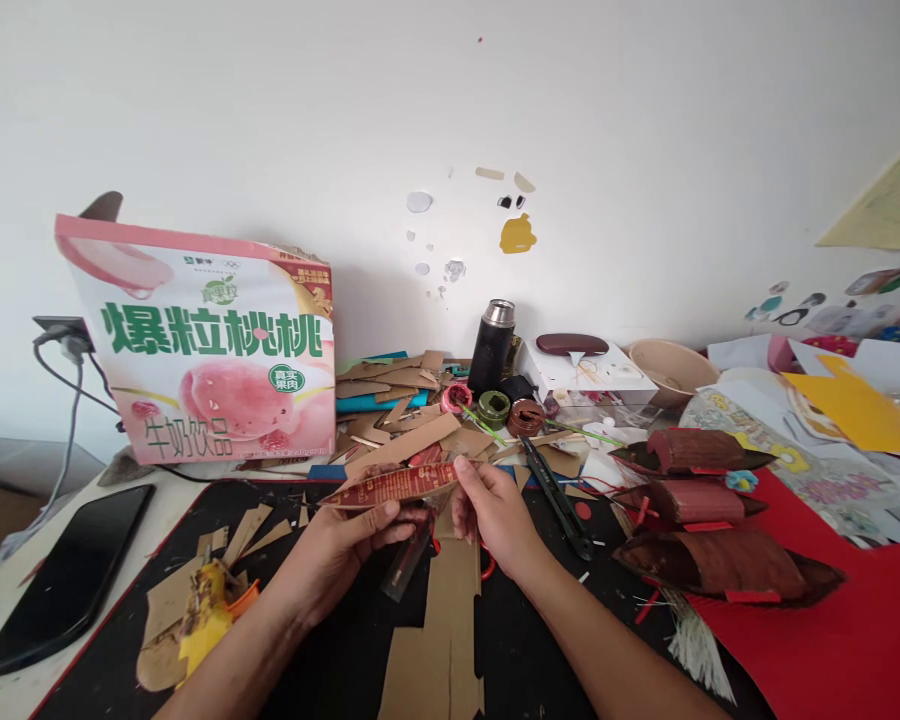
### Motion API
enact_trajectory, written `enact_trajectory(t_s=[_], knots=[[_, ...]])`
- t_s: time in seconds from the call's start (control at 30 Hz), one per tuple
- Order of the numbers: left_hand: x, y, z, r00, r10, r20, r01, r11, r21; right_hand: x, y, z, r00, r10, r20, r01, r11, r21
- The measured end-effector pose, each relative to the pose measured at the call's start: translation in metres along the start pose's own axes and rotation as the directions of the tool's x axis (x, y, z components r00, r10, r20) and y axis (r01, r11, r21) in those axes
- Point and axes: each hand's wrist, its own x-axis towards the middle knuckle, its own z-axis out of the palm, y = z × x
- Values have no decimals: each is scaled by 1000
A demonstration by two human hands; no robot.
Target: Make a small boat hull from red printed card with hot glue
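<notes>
A long pointed piece of cardboard with red printing is held up over the black mat, shaped like the side of a small boat. My left hand grips it from below, thumb on the near side. The fingers of my right hand pinch its right end. Under my hands lie a clear plastic strip and a cut brown cardboard sheet. Just right of my right hand rests a dark utility knife. Something red, partly hidden, shows beneath my right hand.
Several brown model boats sit at the right near red paper. A pink drink carton stands left, with a black phone-like slab before it. A black thermos, tape rolls and cardboard scraps line the back.
</notes>
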Motion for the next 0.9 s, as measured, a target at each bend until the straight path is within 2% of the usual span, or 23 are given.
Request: enact_trajectory(t_s=[0.9], knots=[[0, -1, 2, 1000, -26, 2, 26, 1000, 8, 0, 2, 0, 1000, 3, 5, -3, 1000, -16]])
